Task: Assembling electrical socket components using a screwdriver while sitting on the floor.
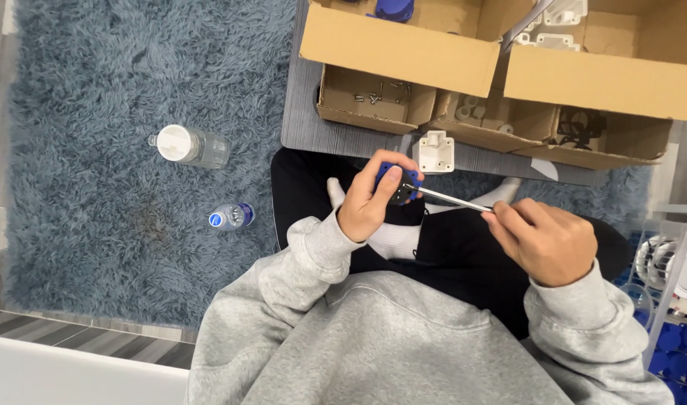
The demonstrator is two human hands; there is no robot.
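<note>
The left hand [367,204] grips a small blue-and-black part [396,182] — chunky, rounded. The right hand [544,238] pinches a thin silver rod [450,199] running into it, just below the desk's [313,135] near edge.

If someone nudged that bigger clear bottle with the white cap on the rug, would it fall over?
The clear bottle probably tips easily: it stands upright on shaggy rug. It looks mostly empty, so likely light. Being round, it may roll once down.

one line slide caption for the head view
Left hand grips a small blue part while the right hand holds a thin metal rod against it.
</note>
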